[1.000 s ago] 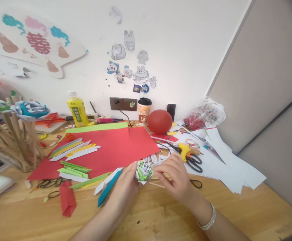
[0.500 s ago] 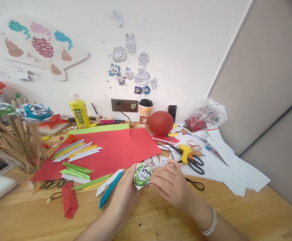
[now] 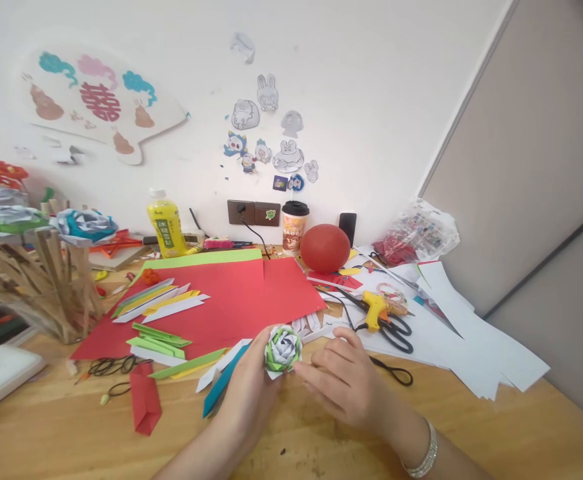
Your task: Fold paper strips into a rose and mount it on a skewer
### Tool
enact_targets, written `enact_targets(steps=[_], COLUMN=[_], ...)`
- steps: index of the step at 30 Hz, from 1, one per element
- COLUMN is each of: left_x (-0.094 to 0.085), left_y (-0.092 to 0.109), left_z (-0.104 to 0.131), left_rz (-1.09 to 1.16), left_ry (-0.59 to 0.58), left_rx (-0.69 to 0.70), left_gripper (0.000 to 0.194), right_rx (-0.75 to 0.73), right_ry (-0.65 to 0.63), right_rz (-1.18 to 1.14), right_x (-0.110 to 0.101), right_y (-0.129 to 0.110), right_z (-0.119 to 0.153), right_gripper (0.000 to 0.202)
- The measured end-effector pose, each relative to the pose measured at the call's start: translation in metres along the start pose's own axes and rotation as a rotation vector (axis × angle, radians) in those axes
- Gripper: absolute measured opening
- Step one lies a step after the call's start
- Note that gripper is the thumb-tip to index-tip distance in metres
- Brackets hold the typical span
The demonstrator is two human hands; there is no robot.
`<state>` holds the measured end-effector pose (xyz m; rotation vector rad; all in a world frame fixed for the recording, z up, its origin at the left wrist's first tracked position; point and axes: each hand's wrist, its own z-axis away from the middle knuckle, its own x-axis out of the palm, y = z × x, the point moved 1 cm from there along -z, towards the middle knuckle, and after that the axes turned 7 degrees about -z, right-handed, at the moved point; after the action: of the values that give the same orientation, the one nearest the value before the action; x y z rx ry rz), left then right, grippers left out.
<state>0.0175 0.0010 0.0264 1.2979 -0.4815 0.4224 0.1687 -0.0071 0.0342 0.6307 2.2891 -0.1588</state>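
My left hand [image 3: 252, 383] is closed around a folded paper flower [image 3: 283, 349] with white and green petals, its face turned up toward me. My right hand [image 3: 344, 380] is at the flower's right edge, its lower fingertips pinched against the rim and the upper fingers curled and lifted away. What lies under the flower is hidden by my left hand. Close by my left wrist are a blue folded paper strip [image 3: 224, 380] and a white one [image 3: 216, 370].
Red paper sheets [image 3: 241, 293] carry several green strips [image 3: 164, 340]. A red folded piece [image 3: 145, 400] lies at front left. On the right are a yellow glue gun [image 3: 374, 311], black-handled scissors [image 3: 396, 333] and white paper [image 3: 476, 333]. Behind stand a red balloon [image 3: 325, 248], a cup [image 3: 294, 230] and a bottle [image 3: 166, 227].
The view has shifted slightly, so the background sits a little lower and to the right. The flower stays in my left hand, and my right fingers are still at its edge.
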Motion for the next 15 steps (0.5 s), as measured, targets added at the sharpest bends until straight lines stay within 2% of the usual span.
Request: enact_targets(steps=[6,11,15], left_x=[-0.0006,0.0016,0.0034], left_y=[-0.0018,-0.0001,0.0006], left_z=[0.0028,0.0036,0.0050], left_rz=[-0.184,-0.177,-0.218], left_ry=[-0.073,-0.033,-0.017], left_rx=[0.050,0.011,0.008], left_gripper=[0.018,0.014,0.015], right_rx=[0.042,0.044,0.053], right_ry=[-0.012,0.002,0.073], right_rz=[0.032,-0.050,-0.172], right_x=[-0.0006,-0.0012,-0.0039], right_y=[0.0010,0.0031,0.0039], right_z=[-0.0020,-0.0009,-0.0030], right_gripper=[0.027,0.029,0.022])
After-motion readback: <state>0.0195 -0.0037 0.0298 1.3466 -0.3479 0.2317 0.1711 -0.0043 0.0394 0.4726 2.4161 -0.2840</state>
